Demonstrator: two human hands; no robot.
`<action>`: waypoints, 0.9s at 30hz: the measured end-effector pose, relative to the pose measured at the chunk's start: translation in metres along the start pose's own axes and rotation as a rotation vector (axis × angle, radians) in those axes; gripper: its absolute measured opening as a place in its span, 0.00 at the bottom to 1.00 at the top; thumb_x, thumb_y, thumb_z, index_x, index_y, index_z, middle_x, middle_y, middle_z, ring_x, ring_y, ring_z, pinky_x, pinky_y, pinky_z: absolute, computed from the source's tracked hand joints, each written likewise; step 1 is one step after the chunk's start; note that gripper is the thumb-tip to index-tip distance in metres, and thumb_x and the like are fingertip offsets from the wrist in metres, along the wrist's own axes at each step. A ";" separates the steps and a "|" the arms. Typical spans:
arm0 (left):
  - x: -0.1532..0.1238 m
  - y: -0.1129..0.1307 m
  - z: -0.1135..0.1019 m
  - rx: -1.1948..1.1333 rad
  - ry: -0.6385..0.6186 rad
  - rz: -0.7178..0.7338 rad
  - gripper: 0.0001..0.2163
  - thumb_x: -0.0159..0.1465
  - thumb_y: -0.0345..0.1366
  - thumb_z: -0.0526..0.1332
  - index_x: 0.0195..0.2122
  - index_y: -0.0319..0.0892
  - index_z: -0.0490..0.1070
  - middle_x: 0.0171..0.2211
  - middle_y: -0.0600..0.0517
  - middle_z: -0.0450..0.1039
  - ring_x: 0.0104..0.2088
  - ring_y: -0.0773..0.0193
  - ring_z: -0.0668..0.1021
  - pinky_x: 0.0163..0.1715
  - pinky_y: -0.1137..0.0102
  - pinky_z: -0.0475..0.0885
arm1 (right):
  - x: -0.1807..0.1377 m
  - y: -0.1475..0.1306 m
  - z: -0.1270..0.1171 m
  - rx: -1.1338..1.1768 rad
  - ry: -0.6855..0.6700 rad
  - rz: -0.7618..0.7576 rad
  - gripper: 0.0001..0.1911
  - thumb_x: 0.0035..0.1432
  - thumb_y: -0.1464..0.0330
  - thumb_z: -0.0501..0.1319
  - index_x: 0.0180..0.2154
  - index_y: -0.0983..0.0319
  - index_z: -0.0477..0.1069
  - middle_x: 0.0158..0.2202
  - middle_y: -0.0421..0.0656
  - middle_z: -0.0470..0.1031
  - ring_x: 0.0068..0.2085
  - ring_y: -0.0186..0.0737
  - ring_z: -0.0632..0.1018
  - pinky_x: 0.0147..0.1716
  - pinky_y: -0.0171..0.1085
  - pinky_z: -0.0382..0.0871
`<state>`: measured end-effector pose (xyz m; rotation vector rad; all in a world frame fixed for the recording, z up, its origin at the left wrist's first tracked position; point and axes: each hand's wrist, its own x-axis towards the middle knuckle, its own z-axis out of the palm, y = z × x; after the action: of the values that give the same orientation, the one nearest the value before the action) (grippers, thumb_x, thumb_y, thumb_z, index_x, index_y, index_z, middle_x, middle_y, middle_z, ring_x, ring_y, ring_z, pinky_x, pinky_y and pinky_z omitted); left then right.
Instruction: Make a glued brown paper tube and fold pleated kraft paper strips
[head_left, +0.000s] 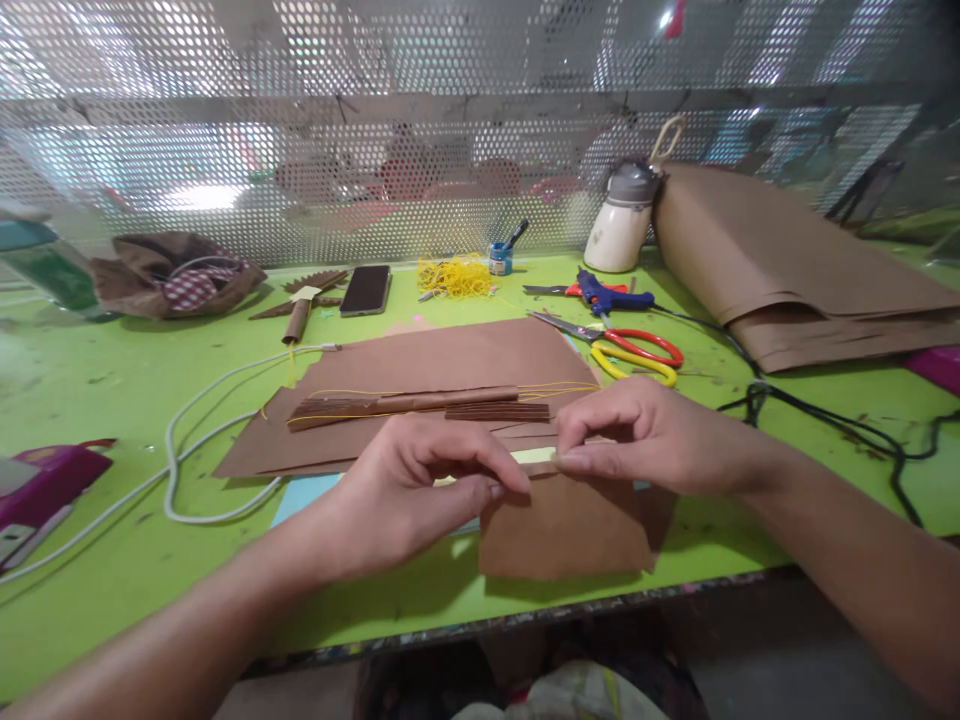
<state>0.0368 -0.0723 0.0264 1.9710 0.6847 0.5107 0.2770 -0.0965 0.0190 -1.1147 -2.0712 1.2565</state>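
Note:
My left hand (420,490) and my right hand (645,435) both pinch the top edge of a small brown paper sheet (570,525) near the table's front edge, where a narrow fold runs between my fingertips. A pale yellow strip (534,456) shows under that fold. Just beyond my hands lie pleated brown paper strips (420,406) with thin yellow threads on larger brown sheets (450,365). A light blue sheet (300,495) peeks out beneath.
Yellow and red scissors (637,355) and a blue glue gun (611,296) lie right of the sheets, its black cord (825,420) trailing right. A phone (366,289), yellow thread pile (454,277), white bottle (622,225), brown paper stack (795,270), white cable (195,440), pink object (41,490).

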 end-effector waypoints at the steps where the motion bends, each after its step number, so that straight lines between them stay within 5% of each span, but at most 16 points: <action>1: 0.000 0.000 0.000 0.004 0.006 -0.009 0.08 0.61 0.32 0.59 0.32 0.39 0.78 0.27 0.50 0.77 0.28 0.67 0.76 0.28 0.76 0.69 | 0.000 -0.001 0.000 -0.016 0.010 -0.010 0.13 0.58 0.62 0.60 0.29 0.65 0.74 0.22 0.37 0.64 0.25 0.30 0.62 0.23 0.31 0.55; 18: 0.000 0.005 0.000 0.026 -0.041 -0.034 0.07 0.57 0.28 0.57 0.32 0.38 0.75 0.25 0.53 0.74 0.26 0.70 0.73 0.27 0.78 0.67 | 0.000 -0.003 0.002 -0.155 0.005 -0.095 0.11 0.60 0.64 0.59 0.29 0.65 0.74 0.26 0.39 0.72 0.27 0.31 0.68 0.28 0.30 0.60; 22: 0.004 0.004 0.008 -0.049 -0.001 -0.135 0.10 0.60 0.36 0.59 0.24 0.37 0.69 0.20 0.52 0.71 0.22 0.70 0.71 0.23 0.77 0.65 | 0.000 -0.004 0.004 -0.178 0.017 -0.088 0.10 0.59 0.67 0.60 0.28 0.64 0.73 0.25 0.38 0.71 0.28 0.30 0.69 0.28 0.30 0.60; 27: 0.006 0.002 0.014 -0.191 0.024 -0.206 0.09 0.58 0.36 0.62 0.27 0.40 0.61 0.18 0.57 0.67 0.19 0.72 0.68 0.20 0.77 0.61 | 0.001 -0.005 0.005 -0.173 0.000 -0.085 0.09 0.59 0.67 0.60 0.28 0.64 0.73 0.25 0.38 0.71 0.27 0.30 0.69 0.28 0.29 0.61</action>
<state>0.0502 -0.0788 0.0219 1.6972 0.8133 0.4567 0.2711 -0.0997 0.0205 -1.0872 -2.2372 1.0533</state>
